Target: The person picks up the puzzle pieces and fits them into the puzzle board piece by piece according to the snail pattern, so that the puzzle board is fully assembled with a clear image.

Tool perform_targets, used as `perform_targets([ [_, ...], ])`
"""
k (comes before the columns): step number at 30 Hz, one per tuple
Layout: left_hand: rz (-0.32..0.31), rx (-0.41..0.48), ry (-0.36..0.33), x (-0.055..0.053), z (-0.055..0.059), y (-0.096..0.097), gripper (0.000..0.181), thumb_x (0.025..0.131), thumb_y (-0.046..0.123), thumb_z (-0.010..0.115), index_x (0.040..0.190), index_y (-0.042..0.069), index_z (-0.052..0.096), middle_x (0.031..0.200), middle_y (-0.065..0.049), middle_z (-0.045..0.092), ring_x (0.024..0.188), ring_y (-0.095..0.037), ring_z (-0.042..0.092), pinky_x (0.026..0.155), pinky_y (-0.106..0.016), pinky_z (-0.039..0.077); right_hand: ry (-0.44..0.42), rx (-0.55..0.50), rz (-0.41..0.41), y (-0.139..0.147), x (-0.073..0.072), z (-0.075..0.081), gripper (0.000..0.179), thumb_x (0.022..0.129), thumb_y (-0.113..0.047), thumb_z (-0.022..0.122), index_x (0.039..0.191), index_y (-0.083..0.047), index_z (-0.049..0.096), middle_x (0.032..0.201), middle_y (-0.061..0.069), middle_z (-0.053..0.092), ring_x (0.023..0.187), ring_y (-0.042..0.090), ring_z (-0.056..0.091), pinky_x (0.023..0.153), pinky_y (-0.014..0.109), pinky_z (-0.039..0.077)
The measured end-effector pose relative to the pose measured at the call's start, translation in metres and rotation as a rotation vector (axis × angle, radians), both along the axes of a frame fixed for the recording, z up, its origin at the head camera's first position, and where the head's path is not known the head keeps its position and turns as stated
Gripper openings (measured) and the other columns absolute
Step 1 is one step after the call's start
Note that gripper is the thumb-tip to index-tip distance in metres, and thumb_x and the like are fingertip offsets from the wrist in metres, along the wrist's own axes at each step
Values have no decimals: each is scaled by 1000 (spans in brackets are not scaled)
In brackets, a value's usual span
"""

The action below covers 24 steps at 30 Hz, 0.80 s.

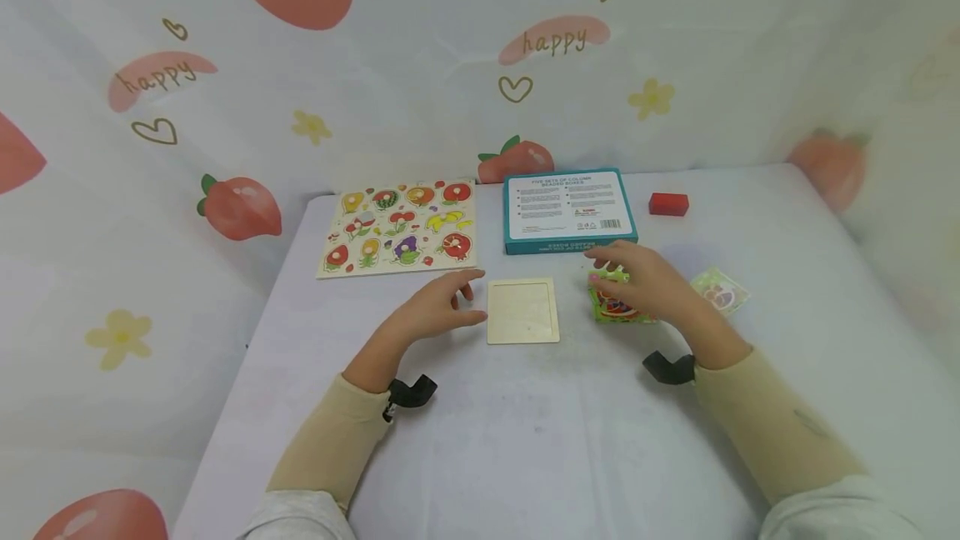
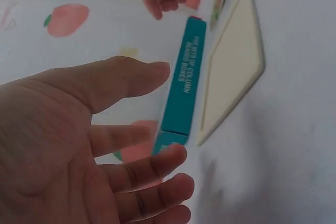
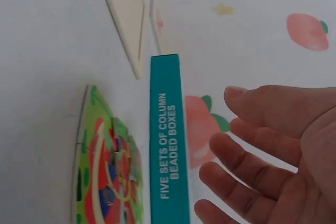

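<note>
A pale square wooden puzzle tray (image 1: 522, 311) with a raised rim lies flat on the table between the hands, nothing in its recess. Just off its left edge, my left hand (image 1: 431, 308) hovers with thumb and fingers apart, holding nothing. My right hand (image 1: 643, 280) is over a green and red jigsaw picture (image 1: 621, 315) and partly covers it in the head view. In the right wrist view the jigsaw pieces (image 3: 107, 171) look stacked or uneven, and the fingers of that hand (image 3: 252, 166) are loosely bent, apart from them.
A teal and white box (image 1: 570, 205) lies behind the tray. Left of it is a fruit peg board (image 1: 401, 227). A red block (image 1: 668, 204) sits at the back right, and a small picture card (image 1: 722, 290) lies beyond the right wrist. A printed cloth (image 1: 420, 65) hangs behind the table.
</note>
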<state>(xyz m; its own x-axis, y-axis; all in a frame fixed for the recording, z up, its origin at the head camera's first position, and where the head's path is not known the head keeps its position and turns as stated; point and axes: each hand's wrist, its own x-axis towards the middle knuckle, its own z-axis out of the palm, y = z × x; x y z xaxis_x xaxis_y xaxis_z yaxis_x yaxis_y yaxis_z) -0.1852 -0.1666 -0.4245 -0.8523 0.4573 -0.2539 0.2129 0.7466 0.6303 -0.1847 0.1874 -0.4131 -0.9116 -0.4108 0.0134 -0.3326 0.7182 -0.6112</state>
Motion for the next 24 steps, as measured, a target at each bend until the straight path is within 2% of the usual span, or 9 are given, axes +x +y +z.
perform_targets([
  [5,7,11,-52,-2,-12,3,73,90,31,81,154,15,48,109,-4,58,88,-20,54,72,-32,48,-85,1,-58,1,-6,-6,49,97,-25,73,141,-5,61,117,11,65,105,30,57,87,45,51],
  [11,7,3,-43,-3,-20,7,73,88,28,84,151,12,50,99,-5,56,86,-19,50,72,-33,42,-256,-16,-156,6,-16,-17,55,98,-33,72,145,-8,59,116,12,61,104,30,56,75,34,53],
  [14,18,-23,-40,-2,-22,8,75,86,27,86,151,12,51,95,-5,53,87,-19,49,72,-33,40,-311,-35,-185,7,-20,-26,53,98,-33,71,144,-8,59,114,12,61,104,30,56,77,33,51],
  [19,11,-57,-22,-1,-24,11,77,84,28,88,150,12,53,95,-7,50,90,-20,47,72,-34,38,-301,-53,-195,8,-25,-39,47,99,-28,71,140,-5,63,106,11,61,103,29,54,85,39,47],
  [24,5,-69,-10,-3,-27,12,77,83,30,88,150,13,53,96,-7,50,90,-20,47,72,-34,38,-265,-31,-198,12,-26,-45,44,99,-25,71,138,-5,65,108,12,62,105,30,53,89,43,46],
])
